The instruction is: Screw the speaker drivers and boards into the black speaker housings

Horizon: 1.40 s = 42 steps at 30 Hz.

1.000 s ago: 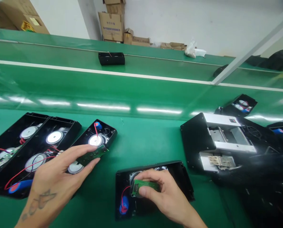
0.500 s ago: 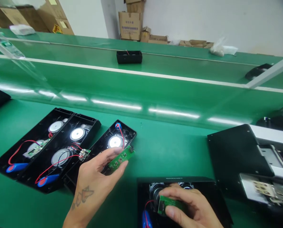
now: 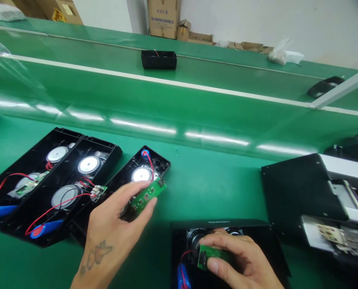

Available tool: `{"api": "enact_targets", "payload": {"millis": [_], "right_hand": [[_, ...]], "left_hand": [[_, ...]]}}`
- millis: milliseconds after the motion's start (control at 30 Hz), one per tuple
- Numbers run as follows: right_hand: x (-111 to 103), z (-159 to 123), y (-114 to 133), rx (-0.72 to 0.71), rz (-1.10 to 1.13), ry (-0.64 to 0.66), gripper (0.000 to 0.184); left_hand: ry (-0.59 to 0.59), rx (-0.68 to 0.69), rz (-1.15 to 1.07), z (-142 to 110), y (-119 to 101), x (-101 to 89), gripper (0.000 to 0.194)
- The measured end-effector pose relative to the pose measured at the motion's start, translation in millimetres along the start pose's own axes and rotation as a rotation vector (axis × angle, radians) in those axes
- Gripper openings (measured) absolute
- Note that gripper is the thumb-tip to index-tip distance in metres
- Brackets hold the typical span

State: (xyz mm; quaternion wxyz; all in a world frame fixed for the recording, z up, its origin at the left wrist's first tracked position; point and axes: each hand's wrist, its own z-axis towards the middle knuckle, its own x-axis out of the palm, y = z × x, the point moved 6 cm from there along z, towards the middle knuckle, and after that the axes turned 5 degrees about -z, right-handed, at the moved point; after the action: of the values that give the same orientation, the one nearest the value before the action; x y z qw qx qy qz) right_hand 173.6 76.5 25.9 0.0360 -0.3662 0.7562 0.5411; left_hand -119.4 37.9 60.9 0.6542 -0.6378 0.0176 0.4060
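My left hand (image 3: pixel 115 228) pinches a long green circuit board (image 3: pixel 148 194) above an open black speaker shell (image 3: pixel 154 162) that shows a shiny round speaker and a red wire. My right hand (image 3: pixel 241 261) is closed on a small green circuit board (image 3: pixel 207 256), held over another open black speaker shell (image 3: pixel 257 226) at the bottom edge; that shell holds a speaker, a red wire and a blue battery cell. Much of the near shell is hidden by my right hand and the frame edge.
Two more open black shells (image 3: pixel 46 180) with speakers, red wires and blue cells lie at the left. A black and white machine (image 3: pixel 317 192) stands at the right. A green conveyor belt (image 3: pixel 179 104) runs behind, with a black shell (image 3: pixel 158 59) on its far lane. Cardboard boxes (image 3: pixel 163 18) line the wall.
The view has swung left and down, so the right machine is now partly cut off. Both hands keep their boards; the left hand has lifted its long board a little off the shell.
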Motion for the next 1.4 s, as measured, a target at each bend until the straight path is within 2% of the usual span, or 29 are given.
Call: {"api": "enact_targets", "payload": {"millis": [67,100,167,233,300,433,600,800,1067,1267,1400], "right_hand": [[2,0,7,0.019,0.025,0.022,0.035],[3,0,13,0.015,0.037,0.041,0.033],[5,1,25,-0.01,0.066,0.083,0.028],[6,2,36,-0.019,0.089,0.122,0.029],[7,2,45,-0.022,0.096,0.155,0.03],[6,3,58,-0.069,0.07,0.14,0.022],[6,4,70,-0.128,0.008,0.123,0.021],[8,7,73,-0.11,-0.002,0.113,0.024],[10,9,75,-0.099,-0.033,0.132,0.023],[12,8,69,-0.08,-0.072,0.148,0.025],[10,8,66,-0.156,0.09,0.186,0.027]], "left_hand": [[-0.068,0.21,0.058,-10,-21,-4.3,0.033],[-0.044,0.307,0.046,-17,-31,-2.3,0.034],[0.136,0.441,-0.036,-31,-45,10.6,0.037],[0.332,0.499,-0.13,-43,-52,26.1,0.034],[0.42,0.459,-0.204,-48,-52,36.4,0.026],[0.476,0.24,-0.298,-47,-40,46.2,0.018],[0.455,0.101,-0.402,-46,-31,44.9,0.023],[0.458,-0.006,-0.447,-47,-25,47.3,0.025],[0.463,-0.047,-0.45,-48,-21,47.8,0.025],[0.457,-0.012,-0.425,-47,-20,48.6,0.025],[0.393,0.018,-0.413,-49,-23,45.0,0.025]]}}
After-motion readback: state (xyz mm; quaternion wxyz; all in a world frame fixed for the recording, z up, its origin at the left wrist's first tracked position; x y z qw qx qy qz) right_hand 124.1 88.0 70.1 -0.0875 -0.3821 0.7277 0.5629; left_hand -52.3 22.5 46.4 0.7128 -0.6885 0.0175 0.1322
